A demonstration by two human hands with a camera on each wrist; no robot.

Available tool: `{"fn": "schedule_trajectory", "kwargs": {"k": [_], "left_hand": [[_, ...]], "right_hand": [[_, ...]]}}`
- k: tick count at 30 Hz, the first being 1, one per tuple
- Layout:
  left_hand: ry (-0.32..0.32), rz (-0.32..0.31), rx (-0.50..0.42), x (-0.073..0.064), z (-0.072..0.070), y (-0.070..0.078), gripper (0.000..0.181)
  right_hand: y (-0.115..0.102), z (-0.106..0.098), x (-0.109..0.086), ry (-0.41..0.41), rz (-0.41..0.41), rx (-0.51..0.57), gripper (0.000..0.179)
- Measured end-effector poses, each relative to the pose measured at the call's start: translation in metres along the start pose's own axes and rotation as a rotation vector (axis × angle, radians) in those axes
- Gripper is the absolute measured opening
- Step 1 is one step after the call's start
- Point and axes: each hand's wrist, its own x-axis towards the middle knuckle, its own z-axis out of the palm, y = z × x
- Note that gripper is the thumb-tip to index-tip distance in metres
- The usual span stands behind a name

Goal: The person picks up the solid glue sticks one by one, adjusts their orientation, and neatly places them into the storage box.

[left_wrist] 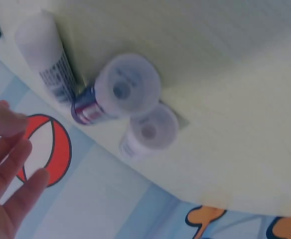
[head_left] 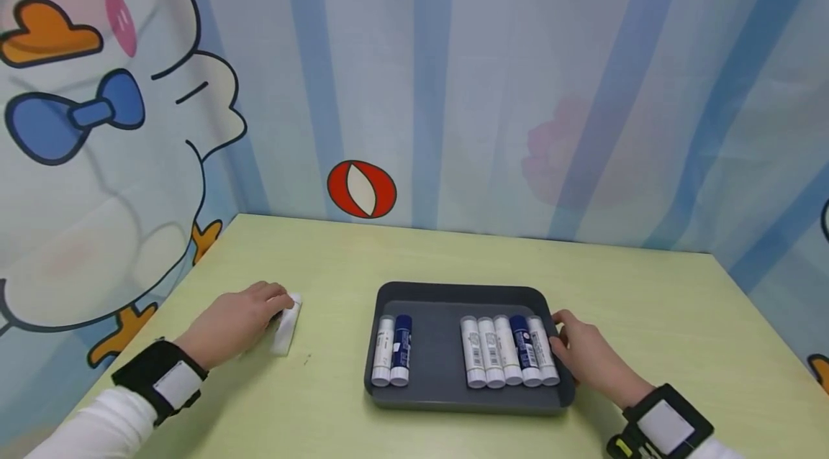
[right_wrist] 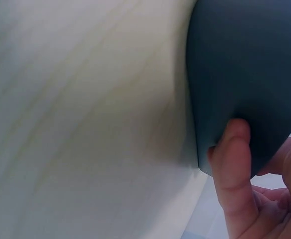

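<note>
My left hand [head_left: 242, 319] is over the left part of the table, fingertips by a white glue stick [head_left: 286, 329]. In the left wrist view the fingers [left_wrist: 16, 164] are spread and nothing shows between them. Near them are a white glue stick with a barcode [left_wrist: 43, 50], a blue one with a whitish end [left_wrist: 130, 84] and another whitish one [left_wrist: 153, 129]; the head view hides some of these. My right hand [head_left: 589, 351] grips the right side of a dark grey tray [head_left: 440, 344], a finger [right_wrist: 232, 164] on its outer wall.
Inside the tray, a white glue stick [head_left: 383, 351] and a blue one [head_left: 401, 351] lie side by side at the left. Several more, mostly white [head_left: 490, 352], form a row at the right. A printed cloth backdrop [head_left: 479, 85] stands behind the pale yellow table [head_left: 311, 250].
</note>
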Motion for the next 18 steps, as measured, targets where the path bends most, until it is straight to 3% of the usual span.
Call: {"fn": "schedule_trajectory", "kwargs": {"k": [6, 18], "left_hand": [[-0.087, 0.048, -0.042, 0.004, 0.015, 0.004, 0.036], [-0.086, 0.127, -0.067, 0.016, 0.028, 0.008, 0.032]], "right_hand": [[-0.001, 0.001, -0.001, 0.007, 0.004, 0.016, 0.032], [0.002, 0.002, 0.000, 0.023, 0.000, 0.020, 0.032]]}}
